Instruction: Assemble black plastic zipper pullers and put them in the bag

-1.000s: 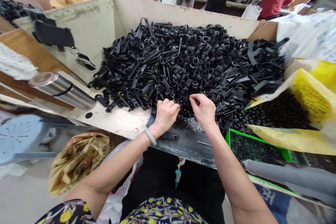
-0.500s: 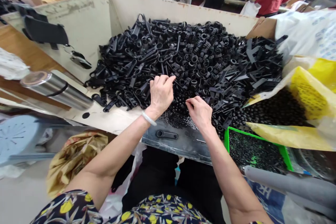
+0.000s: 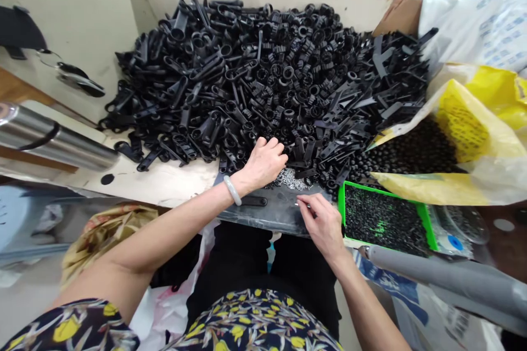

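Observation:
A big heap of black plastic parts [image 3: 267, 77], straps and rings, fills a beige walled bin. My left hand [image 3: 263, 163], with a pale bangle on the wrist, rests at the heap's near edge with fingers curled into the parts. My right hand [image 3: 323, 223] is lower, over a dark metal plate [image 3: 272, 209] at the bench front, its fingertips pinched on something small that I cannot make out. A little pile of small silvery pins [image 3: 290, 178] lies between the hands. One flat black strap [image 3: 253, 201] lies on the plate.
A green tray [image 3: 385, 219] of tiny black pieces sits right of my right hand. Behind it a yellow bag [image 3: 465, 142] holds black beads. A steel cylinder [image 3: 49, 140] lies at the left. A grey tube [image 3: 444, 277] runs along the lower right. Other people stand far back.
My left hand came back from higher on the heap to its near edge. My right hand dropped from the heap down to the metal plate. The view tilted downward.

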### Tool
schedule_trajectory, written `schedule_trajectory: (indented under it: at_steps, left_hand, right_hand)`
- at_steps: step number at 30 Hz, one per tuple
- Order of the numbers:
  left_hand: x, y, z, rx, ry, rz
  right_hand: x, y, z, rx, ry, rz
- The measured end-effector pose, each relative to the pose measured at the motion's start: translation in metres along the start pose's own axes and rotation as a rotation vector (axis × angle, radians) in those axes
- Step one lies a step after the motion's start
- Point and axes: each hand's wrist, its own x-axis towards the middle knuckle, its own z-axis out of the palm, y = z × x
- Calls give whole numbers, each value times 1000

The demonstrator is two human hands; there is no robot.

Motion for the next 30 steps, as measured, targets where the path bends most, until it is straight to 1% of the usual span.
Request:
schedule_trajectory:
  at_steps: [2,6,9,15,18,21,23,25,28,30]
  left_hand:
    - [0,5,0,27,-29,-37]
    - [-5,8,0,69,-38,-135]
    - [-13,8,-5,47,-40,-143]
    - [-31,4,-13,2,-46,-153]
    - [-40,-4,-17,-64,18,-186]
    - [-52,-15,-28,-116,144,-302]
    - [-62,-21,-33,-102,193,-350]
    - [-71,-25,-35,-74,189,-340]
    - [-81,-27,-29,-57,162,-316]
    - [-82,-26,-26,-67,191,-342]
  right_hand:
    - [-1,3,0,-10,7,12]
    - [-2,5,0,-21,1,15]
    - [-1,3,1,7,-5,22]
    - [10,-8,7,58,-25,-16]
    - [16,-11,12,96,-36,-23]
    - [23,-12,20,105,-49,-53]
    - [27,-13,25,95,-50,-67]
    - [30,-14,30,89,-53,-75]
    - [34,-16,37,99,-67,-84]
    - [39,-20,42,103,-73,-82]
